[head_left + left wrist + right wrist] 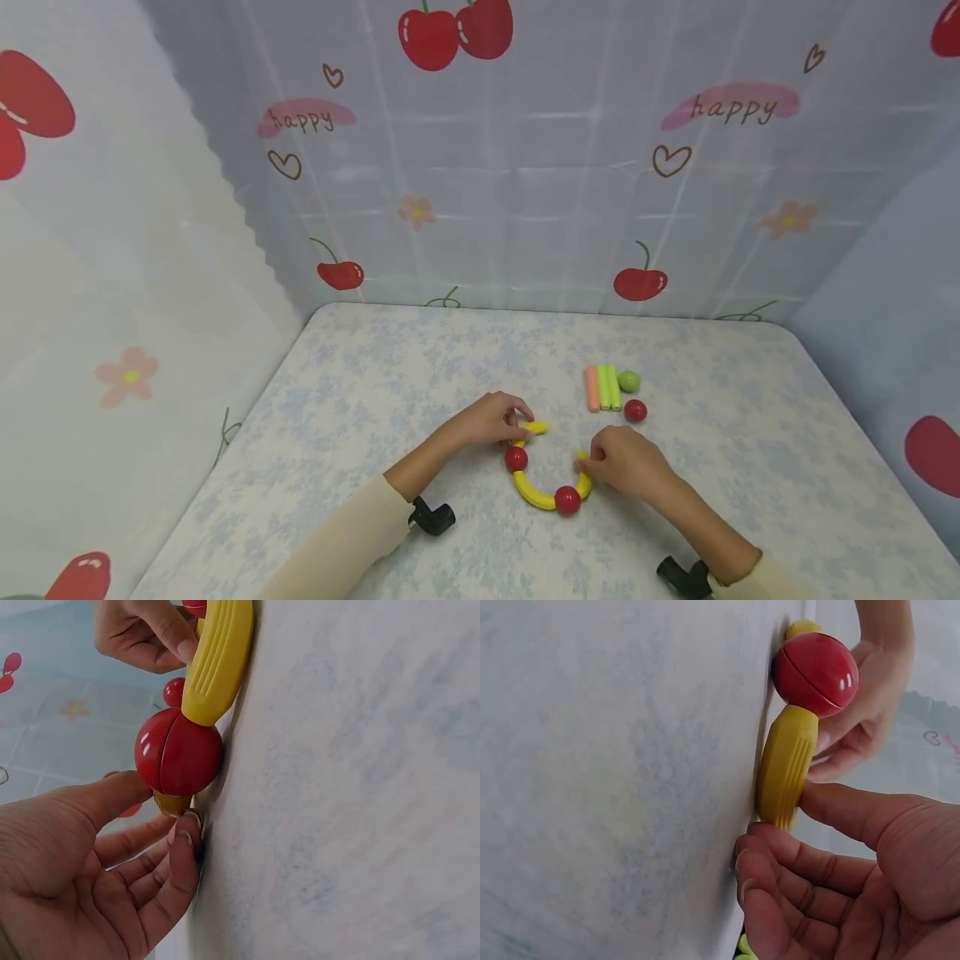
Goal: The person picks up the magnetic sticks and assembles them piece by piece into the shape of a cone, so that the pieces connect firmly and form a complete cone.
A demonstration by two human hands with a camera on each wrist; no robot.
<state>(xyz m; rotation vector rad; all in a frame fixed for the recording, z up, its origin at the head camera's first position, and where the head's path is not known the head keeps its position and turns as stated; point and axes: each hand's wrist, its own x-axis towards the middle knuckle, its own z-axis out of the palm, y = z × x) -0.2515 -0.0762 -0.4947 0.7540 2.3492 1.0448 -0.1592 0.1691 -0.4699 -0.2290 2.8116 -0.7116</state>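
An open arc of curved yellow pieces and red balls lies on the table. At its upper left, my left hand (491,418) pinches a curved yellow piece (538,427) between thumb and fingers. Below that piece, a red ball (516,458) joins it to another yellow curve (534,492) along the near side. A second red ball (567,500) links this curve to a ribbed yellow piece (786,769) on the right. My right hand (628,462) grips that right-hand piece near its free far end. A gap separates the arc's two far ends.
Beyond the right hand lie an orange stick (592,388) and two yellow-green sticks (608,388) side by side. A green ball (629,382) and a loose red ball (635,411) rest just right of them. A cherry-print curtain (510,183) hangs behind the table.
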